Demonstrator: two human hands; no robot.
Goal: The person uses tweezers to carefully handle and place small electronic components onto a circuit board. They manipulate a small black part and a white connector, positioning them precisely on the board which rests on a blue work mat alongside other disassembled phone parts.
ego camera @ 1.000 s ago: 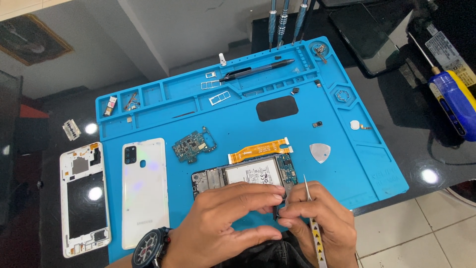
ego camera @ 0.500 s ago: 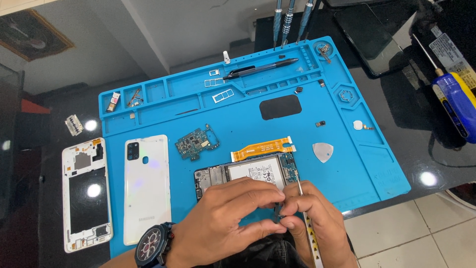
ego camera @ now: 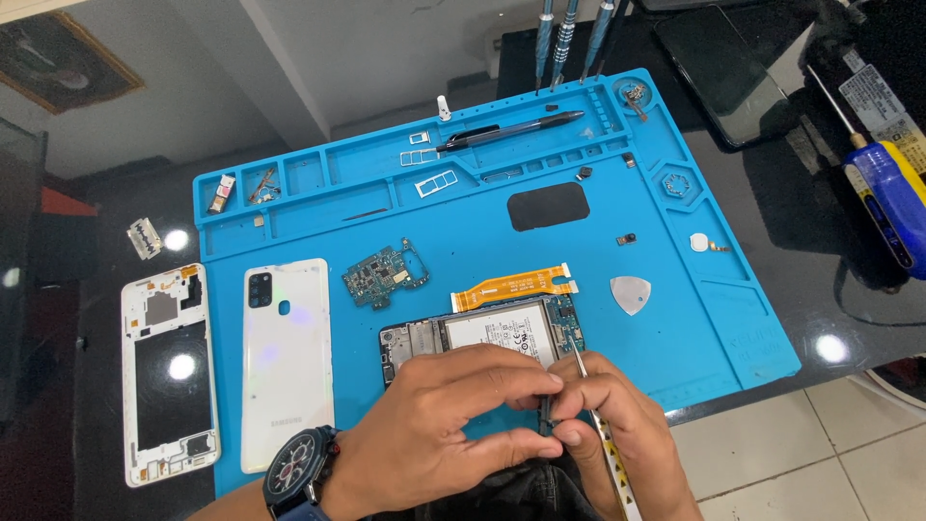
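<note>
An opened phone body (ego camera: 482, 333) with its battery showing lies on the blue work mat (ego camera: 733, 318). My left hand (ego camera: 444, 429), with a dark wristwatch (ego camera: 297, 470), covers the phone's near half. Its thumb and fingers pinch a small dark part (ego camera: 546, 417) at the phone's lower right corner. My right hand (ego camera: 622, 429) touches the left fingertips there and grips a thin metal pry tool (ego camera: 617, 478). The tool's tip points up beside the phone's right end.
On the mat lie a white back cover (ego camera: 286, 362), a green circuit board (ego camera: 386, 273), an orange flex cable (ego camera: 516, 285), a grey triangular pick (ego camera: 630, 292) and a black pen (ego camera: 511, 132). A white phone frame (ego camera: 164, 371) lies left, a yellow-blue tool (ego camera: 892, 193) right.
Both hands stay over the phone's lower right corner. Their fingertips have drawn closer together around the small part.
</note>
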